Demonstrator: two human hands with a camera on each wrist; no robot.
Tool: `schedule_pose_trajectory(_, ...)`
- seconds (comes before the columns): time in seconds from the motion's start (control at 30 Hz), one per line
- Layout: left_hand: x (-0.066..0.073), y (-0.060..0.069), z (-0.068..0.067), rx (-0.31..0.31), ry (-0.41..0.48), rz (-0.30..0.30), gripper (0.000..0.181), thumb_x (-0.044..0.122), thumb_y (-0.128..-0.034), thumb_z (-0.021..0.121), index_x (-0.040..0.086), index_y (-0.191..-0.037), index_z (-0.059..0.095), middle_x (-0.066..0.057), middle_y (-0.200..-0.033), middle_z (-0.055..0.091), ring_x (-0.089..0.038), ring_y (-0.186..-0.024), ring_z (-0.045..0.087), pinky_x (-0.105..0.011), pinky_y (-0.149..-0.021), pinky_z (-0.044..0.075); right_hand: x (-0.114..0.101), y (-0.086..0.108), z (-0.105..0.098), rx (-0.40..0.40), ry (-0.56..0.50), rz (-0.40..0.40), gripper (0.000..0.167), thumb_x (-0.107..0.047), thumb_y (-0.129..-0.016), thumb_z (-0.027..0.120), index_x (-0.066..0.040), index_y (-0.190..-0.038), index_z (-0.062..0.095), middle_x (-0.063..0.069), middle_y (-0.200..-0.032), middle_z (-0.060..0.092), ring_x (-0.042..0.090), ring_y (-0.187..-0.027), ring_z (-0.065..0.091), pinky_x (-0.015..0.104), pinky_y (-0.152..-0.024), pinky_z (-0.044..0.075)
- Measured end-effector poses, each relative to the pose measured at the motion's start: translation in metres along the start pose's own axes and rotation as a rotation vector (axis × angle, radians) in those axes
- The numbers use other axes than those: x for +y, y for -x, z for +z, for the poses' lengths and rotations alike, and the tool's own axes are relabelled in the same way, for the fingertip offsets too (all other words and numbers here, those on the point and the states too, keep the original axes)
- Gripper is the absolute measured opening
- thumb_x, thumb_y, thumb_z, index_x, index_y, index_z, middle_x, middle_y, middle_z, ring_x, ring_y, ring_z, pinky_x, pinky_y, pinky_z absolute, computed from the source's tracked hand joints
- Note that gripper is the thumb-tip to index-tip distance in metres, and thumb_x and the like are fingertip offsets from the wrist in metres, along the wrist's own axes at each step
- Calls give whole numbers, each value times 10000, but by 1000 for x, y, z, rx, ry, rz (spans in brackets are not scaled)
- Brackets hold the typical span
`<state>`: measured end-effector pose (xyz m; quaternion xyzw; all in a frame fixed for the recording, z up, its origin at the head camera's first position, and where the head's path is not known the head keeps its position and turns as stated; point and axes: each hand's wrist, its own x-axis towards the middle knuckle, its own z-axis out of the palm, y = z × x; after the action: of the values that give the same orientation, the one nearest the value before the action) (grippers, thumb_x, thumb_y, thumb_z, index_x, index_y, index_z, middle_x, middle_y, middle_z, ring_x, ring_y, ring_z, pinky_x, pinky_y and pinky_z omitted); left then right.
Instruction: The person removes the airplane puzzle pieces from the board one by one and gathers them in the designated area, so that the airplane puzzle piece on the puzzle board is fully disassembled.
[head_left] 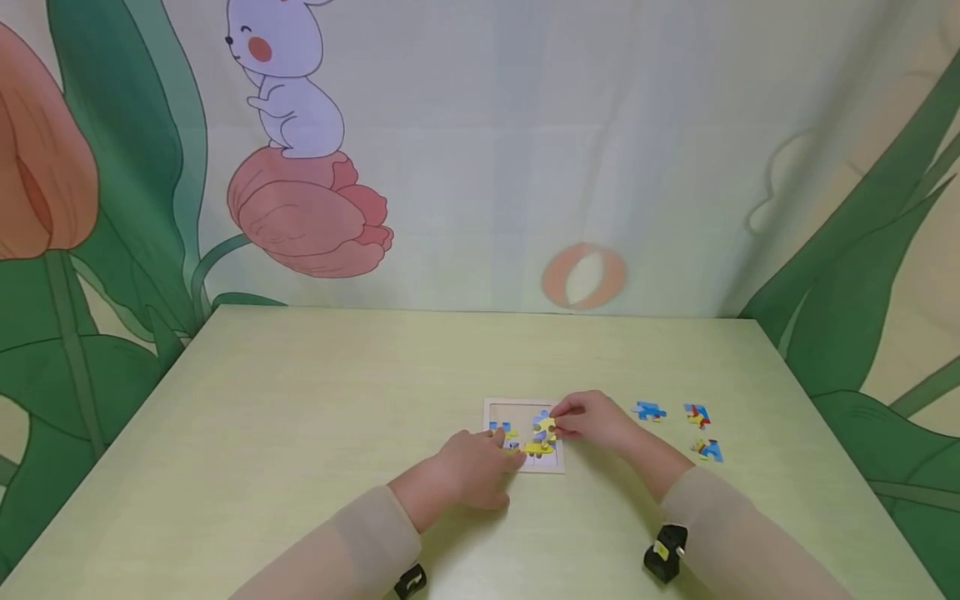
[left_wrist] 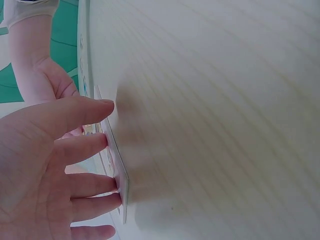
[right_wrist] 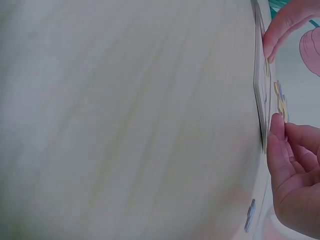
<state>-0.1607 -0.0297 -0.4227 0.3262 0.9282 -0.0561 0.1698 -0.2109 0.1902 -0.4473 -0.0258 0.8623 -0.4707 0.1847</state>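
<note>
**Right hand (head_left: 596, 419) pinching a puzzle piece (head_left: 546, 427), left hand (head_left: 474, 469) on the frame (head_left: 517, 401)**

Backdrop (head_left: 480, 150): pale, printed with a rabbit (head_left: 300, 117); stands behind the table's far edge.

Table (head_left: 300, 400): pale, wood-grained surface; near edge out of view.

Sleeves (head_left: 367, 537): beige, both over the surface; black device (head_left: 665, 553) by my right cuff.

My left hand: fingers spread, tips touching the frame's left and near part. My right hand: thumb and fingers pinching the piece, at the frame's right edge.

Frame: pale, squarish, flat on the surface, about midway between the left and right edges, well apart from the far edge.

Pieces: the gripped one, yellow and blue, is raised over the frame's right half. Inside the frame, a blue-and-yellow piece (head_left: 501, 428) lies near its left edge, partly covered by my fingers; a yellow piece (head_left: 537, 450) lies toward its near right corner. Between frame and table's right edge, three loose pieces, all apart: a mostly blue piece (head_left: 648, 411) nearest the frame, a red-and-blue piece (head_left: 697, 415) beyond it, a third piece (head_left: 707, 450) nearer me.
</note>
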Motion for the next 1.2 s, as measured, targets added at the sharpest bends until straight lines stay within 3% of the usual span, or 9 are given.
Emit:
schedule_pose_trajectory(0.43,3,0,-2,1,-33,1,621,438,-973,712,309,-1562,564,-148,-1609,484,-250,-1470,485,-456,-1073,493,15,12,-26,39,-28,11,150,22,-1026,650,128,-1122,694,130,-994,741,170,-842,709,309,-802,615)
schedule_pose_trajectory(0.87,1,0,0,1,-8,-7,609,423,-973,722,310,-1553,576,-144,-1604,492,-258,-1464,492,-480,-1103,472,22,28,-45,68,-4,5,155,32,-1027,648,147,-1125,676,181,-1038,729,206,-899,725,348,-827,623)
schedule_pose_trajectory(1.2,0,1,-1,5,4,-3,611,418,-973,732,306,-1553,574,-141,-1609,484,-266,-1465,491,-494,-1115,460,33,38,-67,99,-13,39,187,10,-1032,652,144,-1162,671,143,-1024,735,191,-892,720,331,-823,622)
